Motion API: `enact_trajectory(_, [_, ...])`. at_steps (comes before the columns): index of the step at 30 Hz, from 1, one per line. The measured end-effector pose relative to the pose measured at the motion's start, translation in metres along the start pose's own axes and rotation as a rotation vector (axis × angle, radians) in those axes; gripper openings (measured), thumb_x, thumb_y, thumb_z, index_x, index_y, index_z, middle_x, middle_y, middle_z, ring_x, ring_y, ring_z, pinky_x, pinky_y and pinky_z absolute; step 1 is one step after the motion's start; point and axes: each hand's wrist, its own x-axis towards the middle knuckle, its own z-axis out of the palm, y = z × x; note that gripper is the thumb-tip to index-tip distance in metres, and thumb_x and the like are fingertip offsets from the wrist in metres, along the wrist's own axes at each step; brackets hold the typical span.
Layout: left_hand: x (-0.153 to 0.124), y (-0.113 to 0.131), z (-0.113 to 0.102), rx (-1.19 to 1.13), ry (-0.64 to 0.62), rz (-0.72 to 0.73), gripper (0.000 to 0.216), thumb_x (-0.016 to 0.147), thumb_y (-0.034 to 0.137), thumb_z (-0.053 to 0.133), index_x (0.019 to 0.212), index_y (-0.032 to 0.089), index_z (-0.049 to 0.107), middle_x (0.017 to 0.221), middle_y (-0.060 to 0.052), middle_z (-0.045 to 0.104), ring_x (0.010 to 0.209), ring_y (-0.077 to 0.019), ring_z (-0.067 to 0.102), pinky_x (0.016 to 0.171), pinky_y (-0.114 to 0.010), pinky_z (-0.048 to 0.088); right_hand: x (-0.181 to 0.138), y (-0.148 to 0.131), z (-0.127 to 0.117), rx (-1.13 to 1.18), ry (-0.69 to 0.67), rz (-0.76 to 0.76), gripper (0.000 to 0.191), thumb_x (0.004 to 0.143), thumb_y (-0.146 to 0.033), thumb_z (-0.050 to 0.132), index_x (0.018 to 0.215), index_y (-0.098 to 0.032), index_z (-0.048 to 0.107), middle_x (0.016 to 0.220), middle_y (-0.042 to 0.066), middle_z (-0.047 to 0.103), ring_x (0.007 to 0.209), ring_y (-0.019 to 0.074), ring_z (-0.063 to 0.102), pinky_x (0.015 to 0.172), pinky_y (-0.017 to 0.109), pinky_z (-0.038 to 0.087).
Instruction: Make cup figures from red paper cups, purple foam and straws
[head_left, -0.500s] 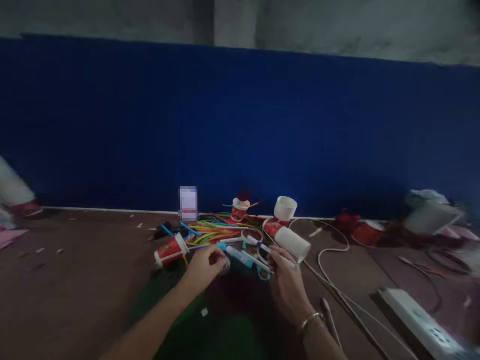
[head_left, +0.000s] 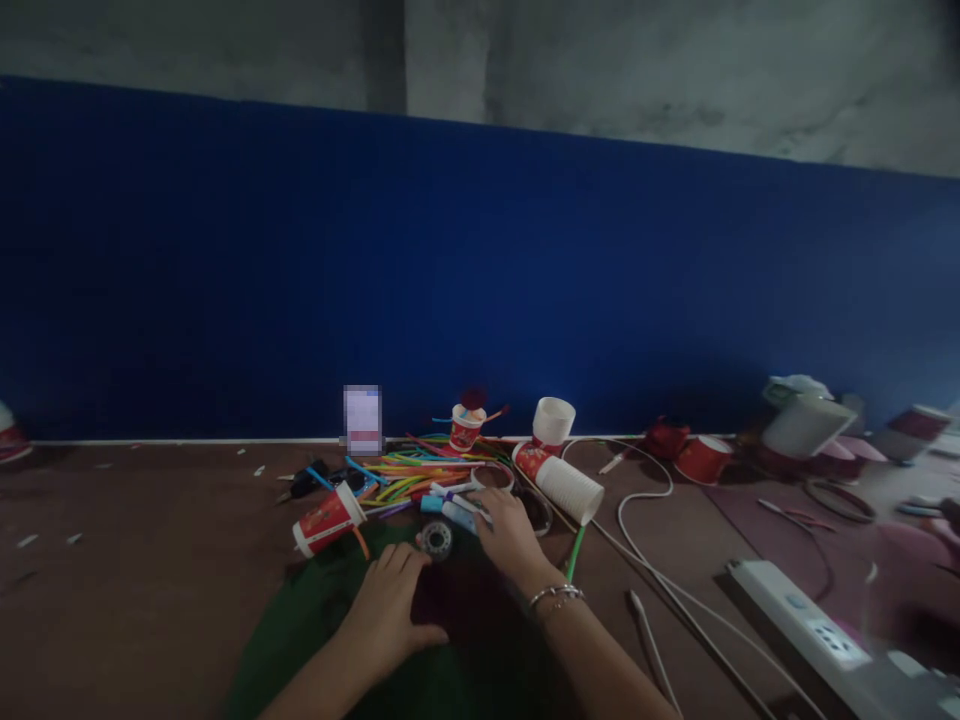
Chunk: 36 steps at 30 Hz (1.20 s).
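My left hand point(head_left: 390, 600) lies low over a dark green round patch, its fingers stretched and thumb apart. Its fingertips are beside or touching a small round ring-shaped thing point(head_left: 436, 540), grey and dark, of a kind I cannot make out. My right hand point(head_left: 511, 530), with a bracelet at the wrist, reaches flat over a few marker pens point(head_left: 451, 497). Its fingers are extended and partly hide the pens. A light-blue tube-like thing point(head_left: 459, 517) lies between the hands. Behind them spreads a heap of colourful pipe cleaners or thin sticks point(head_left: 416, 470).
A red paper cup point(head_left: 328, 520) lies tipped at left; another cup point(head_left: 466, 430) stands behind the heap. Stacked white cups point(head_left: 571, 485) lie on the right. A white cable point(head_left: 637, 495) runs toward a power strip point(head_left: 810, 620). A lit phone point(head_left: 363, 420) leans against the blue partition point(head_left: 480, 270).
My right hand has let the white pen down and moved left onto the pens. My left hand has opened from a pinch and drawn back slightly, leaving the ring-shaped thing in view. The camera has turned right.
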Motion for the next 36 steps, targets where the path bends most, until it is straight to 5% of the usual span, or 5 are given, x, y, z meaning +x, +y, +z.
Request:
enact_trajectory(14, [-0.003,0.000,-0.003,-0.247,-0.044,-0.108,0.041,0.054,0.017,0.067,0.092,0.018,0.052,0.093,-0.005,0.058,0.087,-0.0232,0.054,0.075,-0.031,0.040,0.014,0.028,-0.029,-0.348,-0.111,0.512,0.025,0.074,-0.009,0.049,0.096,-0.008,0.063,0.092,0.021,0.069,0.089,0.0321,0.064,0.073,0.036,0.044])
enact_trajectory(22, [0.004,-0.007,-0.015,-1.193,-0.241,-0.132,0.045,0.062,0.032,0.072,0.102,0.015,0.062,0.093,-0.007,0.070,0.085,-0.0233,0.064,0.078,-0.033,0.047,0.015,0.036,-0.043,-0.164,-0.040,0.604,0.036,0.061,-0.007,0.056,0.095,-0.010,0.064,0.088,0.018,0.069,0.090,0.0336,0.064,0.072,0.036,0.044])
enact_trajectory(27, [0.009,0.007,-0.017,-1.491,0.089,-0.368,0.037,0.064,0.029,0.070,0.099,0.018,0.067,0.092,-0.006,0.074,0.086,-0.0239,0.068,0.078,-0.033,0.050,0.005,0.032,-0.039,0.264,0.031,0.561,0.047,0.068,-0.015,0.051,0.114,-0.012,0.055,0.081,0.007,0.070,0.073,0.0211,0.066,0.062,0.028,0.048])
enact_trajectory(31, [0.032,0.018,-0.014,-1.584,0.297,-0.306,0.041,0.060,0.029,0.073,0.098,0.015,0.067,0.089,-0.008,0.074,0.081,-0.0252,0.069,0.069,-0.032,0.052,-0.008,0.013,-0.022,1.186,0.125,0.474,0.055,0.062,-0.024,0.068,0.115,-0.018,0.054,0.086,0.004,0.067,0.069,0.0173,0.063,0.061,0.026,0.048])
enact_trajectory(36, [0.064,0.015,-0.001,-1.588,0.779,-0.283,0.042,0.060,0.036,0.076,0.096,0.017,0.065,0.091,-0.005,0.072,0.083,-0.0209,0.067,0.074,-0.030,0.051,-0.017,-0.018,0.005,1.099,-0.042,0.419,0.041,0.062,-0.041,0.076,0.093,-0.020,0.060,0.065,-0.001,0.058,0.062,0.0156,0.056,0.051,0.024,0.043])
